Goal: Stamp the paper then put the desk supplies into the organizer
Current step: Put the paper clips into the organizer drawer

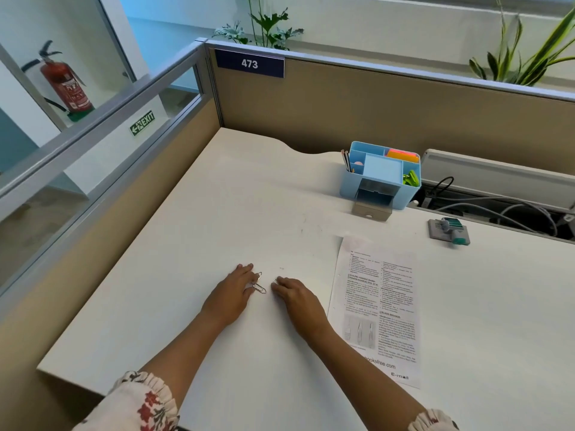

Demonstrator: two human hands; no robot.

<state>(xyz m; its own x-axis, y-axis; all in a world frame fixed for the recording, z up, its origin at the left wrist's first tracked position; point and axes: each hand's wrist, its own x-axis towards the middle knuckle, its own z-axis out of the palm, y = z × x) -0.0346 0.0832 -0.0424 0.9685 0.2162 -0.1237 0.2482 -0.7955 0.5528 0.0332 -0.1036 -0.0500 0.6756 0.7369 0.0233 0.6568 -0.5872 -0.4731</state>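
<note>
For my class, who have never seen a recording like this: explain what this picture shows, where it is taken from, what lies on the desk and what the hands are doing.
There is no machine here: a person works with two bare hands. The single picture comes from a camera worn on the head, looking forward and down. On the white desk lie a printed paper, a stamp beyond it, and a blue organizer with its small drawer pulled open. Silver paper clips lie between the hands. The left hand touches them with its fingertips; whether it has a grip on one is hard to tell. The right hand seems to pinch something small, too tiny to be sure.
</note>
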